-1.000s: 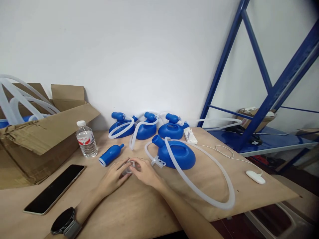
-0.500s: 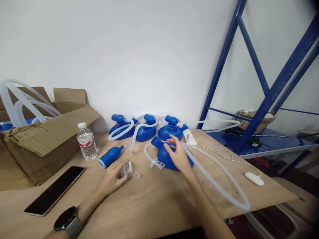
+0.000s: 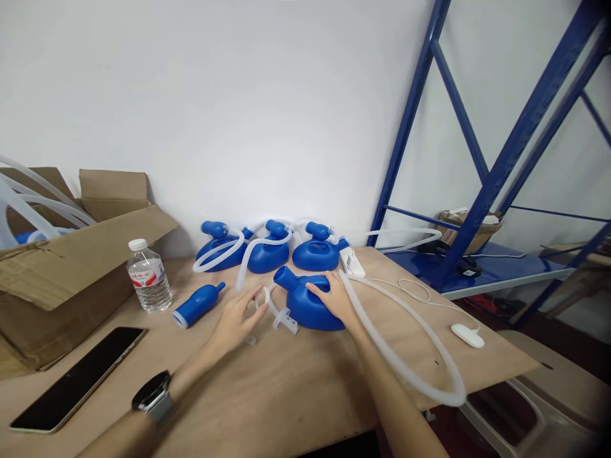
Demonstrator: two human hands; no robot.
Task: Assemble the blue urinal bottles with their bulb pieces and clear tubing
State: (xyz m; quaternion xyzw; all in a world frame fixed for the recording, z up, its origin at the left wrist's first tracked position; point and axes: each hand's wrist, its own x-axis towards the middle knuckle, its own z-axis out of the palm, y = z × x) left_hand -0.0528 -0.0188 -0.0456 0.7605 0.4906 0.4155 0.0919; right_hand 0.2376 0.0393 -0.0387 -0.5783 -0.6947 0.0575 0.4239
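Note:
Around the handle of the nearest blue urinal bottle [image 3: 305,308], my right hand [image 3: 337,299] is closed, thumb on the near side. The bottle stands on the table with its uncapped spout pointing up and left. A white plastic clip [image 3: 285,320] lies in front of it, beside a thin tube. To its left, my left hand [image 3: 238,321] is curled, with a translucent cap [image 3: 261,298] between thumb and fingers; the hand covers most of the cap. A blue bottle-shaped funnel [image 3: 199,304] lies on its side farther left. A long translucent hose [image 3: 405,375] loops right of my right forearm.
Three blue urinal bottles with hoses [image 3: 267,254] stand along the wall. At left are a cardboard box [image 3: 86,261] of hoses, a water bottle [image 3: 149,280] and a dark tablet [image 3: 79,375]. A power strip [image 3: 352,262] and white corded device [image 3: 466,335] lie right, near blue shelving [image 3: 458,242].
My right hand has closed on the bottle's handle, having been open above it. My left hand has lifted the translucent cap and moved toward the bottle. The camera view has shifted slightly right.

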